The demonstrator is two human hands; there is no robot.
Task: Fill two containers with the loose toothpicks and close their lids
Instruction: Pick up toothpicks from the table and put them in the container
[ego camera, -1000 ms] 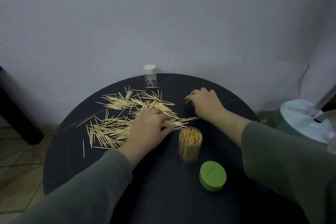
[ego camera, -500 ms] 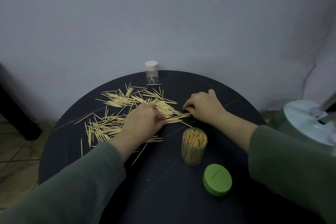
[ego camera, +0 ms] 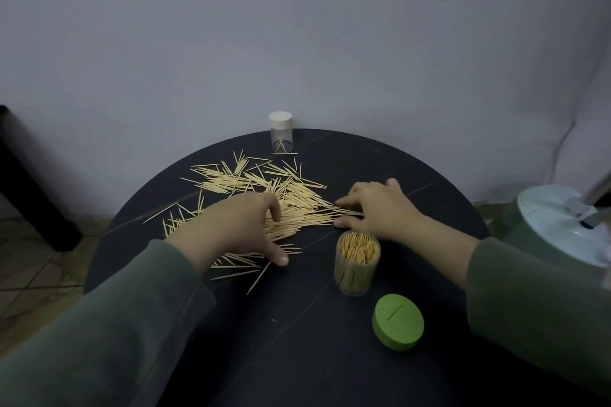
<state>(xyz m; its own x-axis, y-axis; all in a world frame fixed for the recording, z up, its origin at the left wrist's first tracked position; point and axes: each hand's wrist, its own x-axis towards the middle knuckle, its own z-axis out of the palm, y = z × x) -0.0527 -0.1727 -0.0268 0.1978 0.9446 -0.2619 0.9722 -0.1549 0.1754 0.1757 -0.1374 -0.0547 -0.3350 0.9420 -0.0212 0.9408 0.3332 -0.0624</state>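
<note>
1. So from my head-cam feed, I'm looking down at a round black table (ego camera: 297, 357) with a big messy pile of loose toothpicks (ego camera: 264, 188) spread across the far-left half.
2. Left hand (ego camera: 234, 228) is lying palm-down right on the near part of the pile. Fingers are bent over the sticks and the thumb is stretched out toward the right, tip touching the tabletop. Looks like it's cupped over them, but I honestly can't tell if it's actually got any pinched underneath.
3. Right hand (ego camera: 377, 208) is at the right end of the pile, palm down, fingers reaching left with the tips on the toothpick ends, thumb down on the table. Same deal, can't tell if it's gripping anything or just resting on them.
4. The open clear container (ego camera: 357, 263) stands upright just in front of the right hand, packed with toothpicks standing on end, no lid on it.
5. Its green lid (ego camera: 398, 320) sits on the table nearer to me, a bit to the right, apart from the container.
6. Second container (ego camera: 281, 137) is at the far edge of the table, upright, white cap on, only a few toothpicks inside.
7. Off to the right of the table there's some white and green appliance (ego camera: 562, 225).
</note>
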